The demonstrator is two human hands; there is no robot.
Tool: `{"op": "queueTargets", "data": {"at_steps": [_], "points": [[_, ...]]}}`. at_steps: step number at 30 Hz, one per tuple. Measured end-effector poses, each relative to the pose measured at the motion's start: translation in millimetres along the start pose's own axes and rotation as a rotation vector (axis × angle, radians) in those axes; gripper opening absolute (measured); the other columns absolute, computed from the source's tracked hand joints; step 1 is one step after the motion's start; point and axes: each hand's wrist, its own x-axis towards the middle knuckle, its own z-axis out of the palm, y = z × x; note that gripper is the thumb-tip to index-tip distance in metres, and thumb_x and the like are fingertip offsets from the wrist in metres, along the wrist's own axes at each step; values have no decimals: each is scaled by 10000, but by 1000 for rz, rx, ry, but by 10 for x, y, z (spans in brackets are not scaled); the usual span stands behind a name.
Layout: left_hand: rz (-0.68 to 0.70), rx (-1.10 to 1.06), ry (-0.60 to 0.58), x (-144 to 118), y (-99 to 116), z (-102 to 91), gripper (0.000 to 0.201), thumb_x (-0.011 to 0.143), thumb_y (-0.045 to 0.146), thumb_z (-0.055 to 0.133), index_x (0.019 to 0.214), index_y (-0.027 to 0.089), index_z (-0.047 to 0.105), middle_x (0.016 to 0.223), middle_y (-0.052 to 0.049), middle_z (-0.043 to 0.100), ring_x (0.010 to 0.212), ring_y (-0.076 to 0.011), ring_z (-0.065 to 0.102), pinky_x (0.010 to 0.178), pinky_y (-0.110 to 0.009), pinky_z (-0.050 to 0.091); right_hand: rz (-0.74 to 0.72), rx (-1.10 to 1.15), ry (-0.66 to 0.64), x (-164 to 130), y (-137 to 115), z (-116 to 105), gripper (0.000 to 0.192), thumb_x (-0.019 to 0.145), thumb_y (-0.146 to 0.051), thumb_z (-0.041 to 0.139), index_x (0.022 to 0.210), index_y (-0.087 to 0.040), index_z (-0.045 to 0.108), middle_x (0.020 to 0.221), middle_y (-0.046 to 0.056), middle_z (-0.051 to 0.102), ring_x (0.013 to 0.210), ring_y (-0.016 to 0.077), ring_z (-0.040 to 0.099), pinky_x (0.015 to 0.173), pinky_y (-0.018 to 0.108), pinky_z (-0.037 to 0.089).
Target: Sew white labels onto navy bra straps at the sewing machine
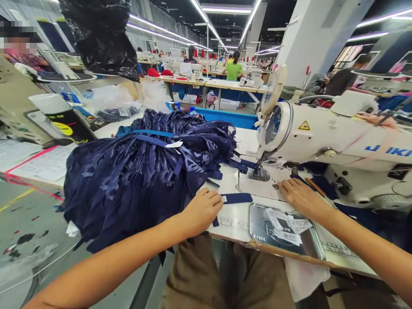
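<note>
My left hand (204, 210) is closed around one end of a navy fabric strip (238, 198); the strip's other end lies on the sewing table, pointing right. A small white label (224, 198) shows on the strip beside my fingertips. My right hand (298, 195) rests on the machine bed, fingers pressed together, with a small greyish piece too small to name at their tips. Between and beyond both hands is the needle and presser foot (256, 172) of a white sewing machine (309, 128). A big heap of navy garment pieces (141, 180) lies left of my left hand.
Near the table's front edge, a metal tray (257, 223) holds white printed labels (285, 225). A spray can (61, 118) stands at the left. A black plastic bag (101, 38) hangs above. Further off, a person in a green top (234, 71) sits among other sewing stations.
</note>
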Motion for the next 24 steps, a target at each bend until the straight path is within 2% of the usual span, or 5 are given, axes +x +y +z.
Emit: {"op": "queueTargets", "data": {"at_steps": [7, 11, 16, 21, 24], "points": [[6, 60, 2, -9, 33, -17, 291, 730, 43, 432, 1005, 90, 514, 930, -88, 544, 824, -210, 461, 705, -340, 350, -68, 36, -74, 136, 92, -90, 210, 679, 31, 439, 711, -115, 586, 710, 95, 581, 661, 215, 539, 657, 327, 361], [-16, 28, 13, 5, 24, 18, 274, 757, 62, 404, 1004, 102, 515, 978, -95, 539, 844, -213, 458, 688, -337, 348, 154, 214, -24, 164, 68, -37, 172, 743, -45, 436, 656, -142, 547, 676, 72, 563, 623, 193, 529, 595, 297, 345], [-25, 9, 25, 1, 29, 59, 295, 773, 71, 378, 1038, 94, 507, 1014, -106, 537, 847, -217, 458, 682, -346, 351, 420, 880, 129, 370, -249, -289, 230, 859, -258, 360, 671, -178, 466, 653, 10, 505, 531, 112, 448, 522, 237, 327], [-78, 5, 29, 25, 79, 66, 294, 789, 111, 384, 1056, 74, 500, 1008, -124, 534, 837, -226, 454, 683, -356, 369, 402, 1426, -31, 733, -616, -584, 279, 842, -339, 354, 625, -188, 440, 475, -54, 382, 452, 89, 358, 475, 220, 297], [-104, -18, 38, 27, 92, 78, 296, 788, 114, 388, 1057, 68, 502, 1005, -125, 536, 843, -226, 454, 694, -353, 382, 425, 1564, -63, 902, -739, -610, 228, 799, -301, 383, 907, -153, 520, 456, -78, 365, 436, 93, 337, 461, 221, 289]]}}
